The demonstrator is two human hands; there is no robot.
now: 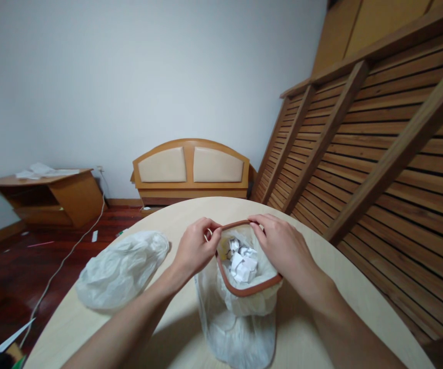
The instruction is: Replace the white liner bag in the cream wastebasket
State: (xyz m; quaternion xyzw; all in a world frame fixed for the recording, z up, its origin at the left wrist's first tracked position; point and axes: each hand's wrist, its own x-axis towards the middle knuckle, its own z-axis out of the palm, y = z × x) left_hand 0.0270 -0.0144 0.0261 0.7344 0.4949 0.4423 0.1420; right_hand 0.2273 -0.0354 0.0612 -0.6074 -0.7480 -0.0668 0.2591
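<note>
A small trash bin with a brown rim (pixel 240 293) stands on the round table, lined with a thin whitish plastic bag (pixel 240 333) that hangs over its outside and spreads toward me. Crumpled white paper (pixel 244 264) lies inside. My left hand (pixel 198 243) pinches the rim at its far left corner, thumb and fingers pressed together. On the far right side, my right hand (pixel 279 241) grips the rim, fingertips at the edge and thumb inside. Left of the bin rests a separate crumpled white plastic bag (pixel 125 269), apart from both hands.
The pale round table (pixel 344 307) fills the foreground. Beyond it stands a wooden headboard (pixel 190 187) against the wall. A low desk (pixel 67 197) with papers is at left, with a white cable (pixel 73 248) across the floor. A slatted wooden frame (pixel 360 154) leans along the right.
</note>
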